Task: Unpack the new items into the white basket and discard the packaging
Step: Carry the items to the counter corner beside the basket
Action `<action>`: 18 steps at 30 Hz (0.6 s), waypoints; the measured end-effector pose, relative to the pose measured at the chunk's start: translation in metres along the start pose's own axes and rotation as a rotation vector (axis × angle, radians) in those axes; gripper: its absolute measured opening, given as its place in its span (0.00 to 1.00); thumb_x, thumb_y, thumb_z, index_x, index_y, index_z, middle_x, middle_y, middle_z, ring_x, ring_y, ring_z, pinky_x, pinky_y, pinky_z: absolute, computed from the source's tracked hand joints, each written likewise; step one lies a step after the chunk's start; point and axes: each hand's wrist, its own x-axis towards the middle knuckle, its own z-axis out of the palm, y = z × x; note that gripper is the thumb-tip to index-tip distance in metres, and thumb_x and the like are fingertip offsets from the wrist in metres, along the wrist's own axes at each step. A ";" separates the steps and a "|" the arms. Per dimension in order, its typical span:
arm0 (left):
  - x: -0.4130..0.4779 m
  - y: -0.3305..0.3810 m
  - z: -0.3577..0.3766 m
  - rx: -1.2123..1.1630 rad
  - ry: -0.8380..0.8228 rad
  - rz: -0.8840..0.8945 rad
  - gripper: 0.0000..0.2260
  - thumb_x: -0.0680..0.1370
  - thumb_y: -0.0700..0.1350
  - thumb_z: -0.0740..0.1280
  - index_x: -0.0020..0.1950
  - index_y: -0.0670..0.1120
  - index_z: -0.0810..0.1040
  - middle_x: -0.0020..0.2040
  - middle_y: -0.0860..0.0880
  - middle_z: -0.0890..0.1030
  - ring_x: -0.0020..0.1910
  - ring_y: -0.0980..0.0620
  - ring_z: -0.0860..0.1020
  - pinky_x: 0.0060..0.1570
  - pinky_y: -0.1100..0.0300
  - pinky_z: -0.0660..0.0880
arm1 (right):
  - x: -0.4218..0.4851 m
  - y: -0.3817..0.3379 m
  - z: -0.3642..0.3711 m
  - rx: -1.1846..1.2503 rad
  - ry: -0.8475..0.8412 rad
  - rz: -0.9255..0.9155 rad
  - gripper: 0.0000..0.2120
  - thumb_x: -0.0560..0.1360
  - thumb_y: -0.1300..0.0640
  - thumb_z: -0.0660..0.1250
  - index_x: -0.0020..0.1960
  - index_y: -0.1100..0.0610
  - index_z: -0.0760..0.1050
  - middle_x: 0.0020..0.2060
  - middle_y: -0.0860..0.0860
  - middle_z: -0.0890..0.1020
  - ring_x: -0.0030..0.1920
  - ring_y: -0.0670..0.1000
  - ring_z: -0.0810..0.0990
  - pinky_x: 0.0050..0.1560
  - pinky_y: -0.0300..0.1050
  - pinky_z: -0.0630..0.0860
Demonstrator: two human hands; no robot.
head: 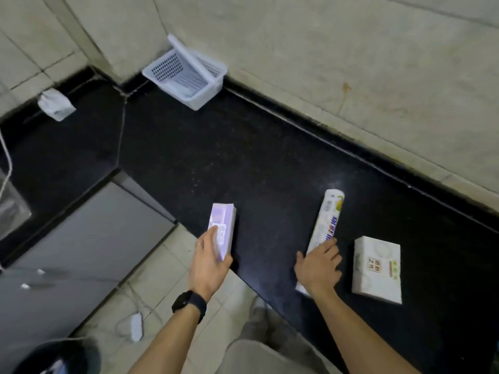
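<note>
On the black counter (pixel 243 163), my left hand (pixel 209 263) grips the near end of a pale purple box (pixel 222 225) at the counter's front edge. My right hand (pixel 318 265) lies over the near part of a long white wrapped roll (pixel 325 220) with blue lettering, fingers spread across it. A white packet (pixel 376 268) with green print lies flat just right of that hand. The white perforated basket (pixel 186 79) stands at the far corner against the wall, with a flat white piece leaning out of it.
A small white pouch (pixel 55 103) lies on the far left of the counter. A grey appliance top (pixel 89 238) sits below the counter at left. A dark round bin (pixel 54 357) and a white cable with a plug (pixel 136 326) are on the tiled floor.
</note>
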 end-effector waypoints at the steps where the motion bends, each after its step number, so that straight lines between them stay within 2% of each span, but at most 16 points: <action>1: -0.006 -0.006 -0.004 -0.010 0.030 -0.013 0.33 0.74 0.48 0.70 0.76 0.52 0.60 0.74 0.52 0.65 0.69 0.49 0.68 0.62 0.51 0.73 | 0.000 0.000 0.001 0.015 -0.009 0.015 0.49 0.75 0.42 0.67 0.78 0.68 0.42 0.71 0.61 0.62 0.69 0.62 0.64 0.59 0.62 0.73; 5: -0.026 -0.024 -0.018 -0.070 0.101 -0.075 0.32 0.73 0.47 0.71 0.74 0.55 0.60 0.71 0.50 0.68 0.64 0.48 0.71 0.53 0.55 0.72 | 0.007 0.000 -0.003 0.136 -0.075 0.080 0.44 0.74 0.53 0.68 0.77 0.68 0.45 0.71 0.64 0.62 0.70 0.64 0.63 0.61 0.62 0.72; 7: -0.029 -0.031 -0.029 -0.096 0.111 -0.100 0.33 0.72 0.48 0.71 0.74 0.57 0.60 0.68 0.49 0.70 0.60 0.48 0.72 0.49 0.56 0.72 | 0.008 0.001 -0.010 0.184 -0.104 0.060 0.44 0.73 0.53 0.69 0.77 0.67 0.47 0.70 0.65 0.64 0.68 0.66 0.65 0.62 0.62 0.72; 11: -0.024 -0.048 -0.064 -0.157 0.178 -0.157 0.35 0.71 0.48 0.72 0.73 0.60 0.59 0.67 0.49 0.70 0.53 0.48 0.75 0.46 0.51 0.77 | -0.015 -0.017 -0.023 0.154 -0.154 -0.237 0.45 0.73 0.49 0.69 0.79 0.62 0.47 0.69 0.63 0.69 0.65 0.62 0.71 0.61 0.56 0.74; 15: -0.015 -0.074 -0.109 -0.187 0.267 -0.146 0.35 0.71 0.47 0.73 0.74 0.57 0.61 0.69 0.50 0.69 0.59 0.53 0.70 0.51 0.54 0.73 | -0.066 -0.081 -0.031 0.267 -0.268 -0.549 0.45 0.69 0.51 0.71 0.79 0.51 0.50 0.70 0.52 0.71 0.65 0.55 0.74 0.64 0.51 0.73; 18: -0.007 -0.101 -0.150 -0.209 0.314 -0.147 0.34 0.71 0.46 0.73 0.74 0.56 0.63 0.70 0.53 0.69 0.64 0.54 0.69 0.57 0.55 0.72 | -0.103 -0.142 -0.031 0.282 -0.276 -0.739 0.43 0.66 0.52 0.69 0.77 0.44 0.53 0.62 0.48 0.76 0.58 0.53 0.76 0.58 0.49 0.75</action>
